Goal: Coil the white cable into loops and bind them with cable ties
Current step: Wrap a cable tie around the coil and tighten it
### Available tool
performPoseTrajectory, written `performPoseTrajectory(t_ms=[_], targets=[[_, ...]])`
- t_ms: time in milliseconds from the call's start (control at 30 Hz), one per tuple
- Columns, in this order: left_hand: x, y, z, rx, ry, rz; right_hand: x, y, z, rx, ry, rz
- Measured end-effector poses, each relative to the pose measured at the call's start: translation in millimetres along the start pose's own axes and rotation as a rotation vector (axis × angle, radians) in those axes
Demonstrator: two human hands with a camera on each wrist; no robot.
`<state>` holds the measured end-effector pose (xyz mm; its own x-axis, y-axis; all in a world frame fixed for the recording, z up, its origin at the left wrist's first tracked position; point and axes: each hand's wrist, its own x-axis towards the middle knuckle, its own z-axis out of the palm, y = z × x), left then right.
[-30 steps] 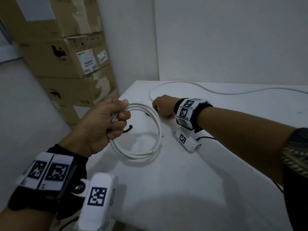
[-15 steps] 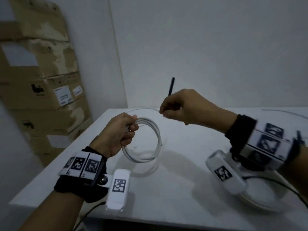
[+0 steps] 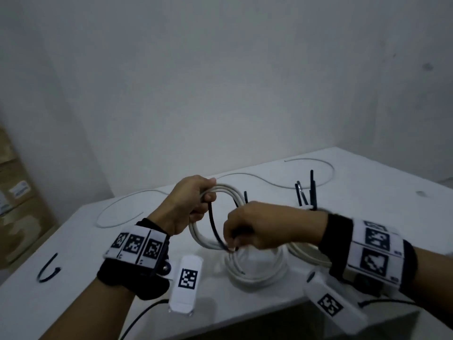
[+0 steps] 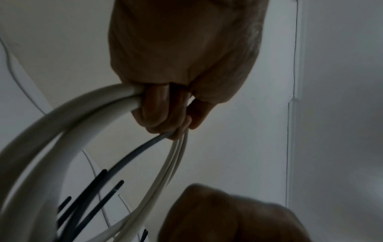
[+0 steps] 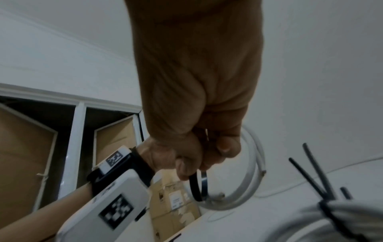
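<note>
My left hand (image 3: 196, 204) grips the top of a coil of white cable (image 3: 231, 192), held upright above the white table (image 3: 122, 241). A black cable tie (image 3: 212, 227) runs from under the left fingers down through the coil to my right hand (image 3: 232, 244), which pinches its lower end. In the left wrist view the fingers (image 4: 157, 106) are curled round the white cable loops (image 4: 72, 117) and the tie (image 4: 132, 157). In the right wrist view the thumb and fingers (image 5: 186, 168) pinch the bent black tie (image 5: 197, 186) in front of the coil (image 5: 251, 176).
Another white coil (image 3: 257, 276) lies on the table under my right hand. A bound coil (image 5: 342, 211) with upright black tie tails (image 3: 311, 187) sits beside it. Thin white cable (image 3: 117, 207) snakes along the far side. A spare black tie (image 3: 47, 269) lies front left. Cardboard boxes (image 3: 14, 192) stand left.
My right hand came down from holding the tie upright in the air and now pinches it at the coil. One end now sits under my left fingers. The head view swung right.
</note>
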<state>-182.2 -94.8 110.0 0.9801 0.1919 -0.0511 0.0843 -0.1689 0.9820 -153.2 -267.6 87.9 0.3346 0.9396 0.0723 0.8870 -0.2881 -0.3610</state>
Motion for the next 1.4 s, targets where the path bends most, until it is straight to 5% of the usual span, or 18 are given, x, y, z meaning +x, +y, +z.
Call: performPoseTrajectory(t_ms=[233,333,567,867,967,1100,1200,1400], targets=[[10,15,26,0.120,0.028,0.063,-26,35,-18,0.103,-0.015,0.166],[12,17,35,0.168,0.033,0.081,-24,40,-19,0.121,0.141,0.174],[8,13,47,0.151,-0.051,0.072,-19,45,-18,-0.032,0.621,-0.061],[6,15,45,0.116,0.011,0.117,-34,34,-12,-0.087,0.747,-0.198],[5,13,49,0.117,0.041,0.168,-36,31,-13,0.117,0.927,-0.126],[1,7,61,0.191,0.068,0.304,-30,26,-13,0.681,1.162,0.087],[2,0,66,0.388,0.149,0.442,-22,21,-10,0.697,1.253,0.127],[1,-12,60,0.678,0.245,0.547,-16,21,-3,0.548,1.202,0.129]])
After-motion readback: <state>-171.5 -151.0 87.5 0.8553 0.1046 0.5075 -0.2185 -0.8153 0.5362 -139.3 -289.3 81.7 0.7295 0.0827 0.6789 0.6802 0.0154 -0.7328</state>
